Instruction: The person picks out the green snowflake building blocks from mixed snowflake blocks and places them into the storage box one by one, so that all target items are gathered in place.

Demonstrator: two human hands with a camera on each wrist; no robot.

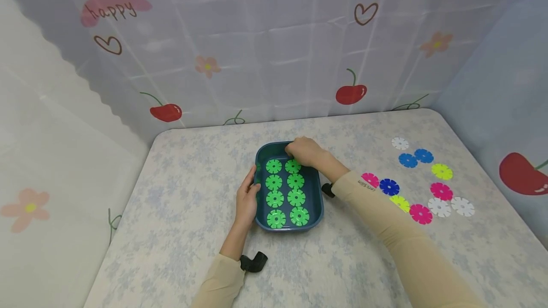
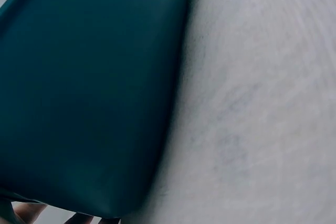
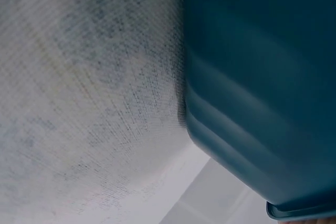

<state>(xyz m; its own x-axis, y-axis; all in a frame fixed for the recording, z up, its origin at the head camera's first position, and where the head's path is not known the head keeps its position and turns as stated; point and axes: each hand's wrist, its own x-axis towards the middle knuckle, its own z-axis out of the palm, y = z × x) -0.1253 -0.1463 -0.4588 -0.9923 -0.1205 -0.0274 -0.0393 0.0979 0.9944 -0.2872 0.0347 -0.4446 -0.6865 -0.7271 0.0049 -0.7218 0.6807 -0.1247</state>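
In the head view a dark teal tray (image 1: 286, 228) lies on the table with several green notched plastic discs (image 1: 275, 198) inside, set in two columns. My left hand (image 1: 246, 201) grips the tray's left side, thumb at the rim and fingers along the outer wall. Over the tray's far right corner, my right hand (image 1: 306, 151) bends its fingers down by the uppermost disc (image 1: 293, 166) of the right column and partly covers it. Whether those fingers pinch that disc is hidden. Each wrist view is mostly filled by the tray's outer wall (image 2: 89, 93), (image 3: 262, 93).
Right of the tray lie loose notched discs: pink (image 1: 421, 214), yellow (image 1: 442, 171), blue (image 1: 408, 160) and white (image 1: 400, 143). The right sleeve (image 1: 385, 222) passes close to some. A printed curtain (image 1: 274, 46) hangs behind the table's far edge.
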